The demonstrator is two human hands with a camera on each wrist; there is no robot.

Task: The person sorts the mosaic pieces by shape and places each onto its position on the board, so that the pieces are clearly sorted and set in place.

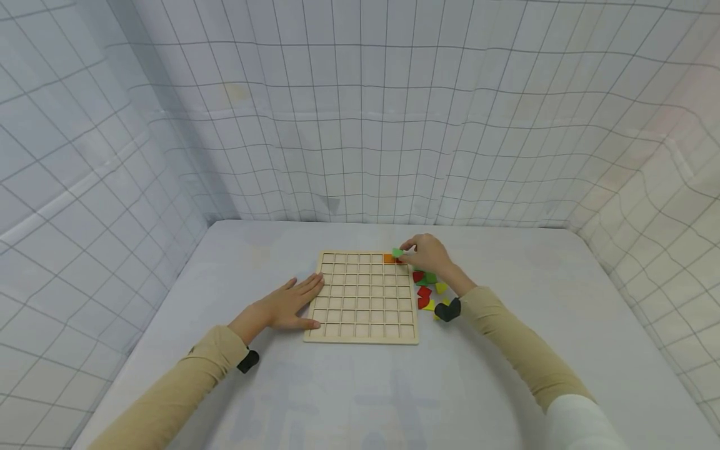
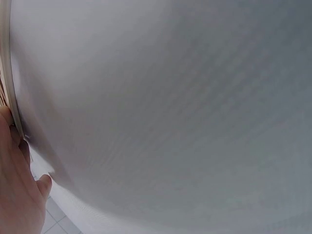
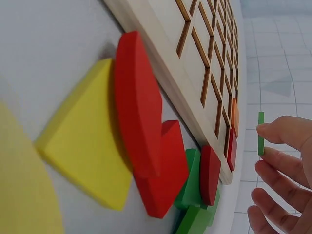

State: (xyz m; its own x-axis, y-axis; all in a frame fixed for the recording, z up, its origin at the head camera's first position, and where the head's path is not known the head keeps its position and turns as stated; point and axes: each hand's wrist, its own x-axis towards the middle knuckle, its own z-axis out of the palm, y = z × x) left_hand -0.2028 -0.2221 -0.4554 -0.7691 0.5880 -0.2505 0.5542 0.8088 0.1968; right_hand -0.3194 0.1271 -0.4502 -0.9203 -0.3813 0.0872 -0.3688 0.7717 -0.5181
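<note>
A pale wooden grid board (image 1: 362,306) lies on the table, its cells mostly bare. My left hand (image 1: 289,304) rests flat with spread fingers at the board's left edge, the fingertips over the rim. At the far right corner, my right hand (image 1: 430,253) pinches a small green tile (image 3: 261,132) between thumb and index finger, held above the board. Below it, an orange tile (image 1: 388,258) and a red tile (image 3: 232,153) sit side by side in the far row. The left wrist view shows only part of the left hand (image 2: 22,190) against the board's edge.
Loose tiles lie along the board's right side: a large yellow tile (image 3: 87,131), a red tile (image 3: 139,102) leaning over it, and several more in red, green and yellow. The white table (image 1: 534,300) reaches to grid-patterned curtains (image 1: 360,125) behind and at both sides.
</note>
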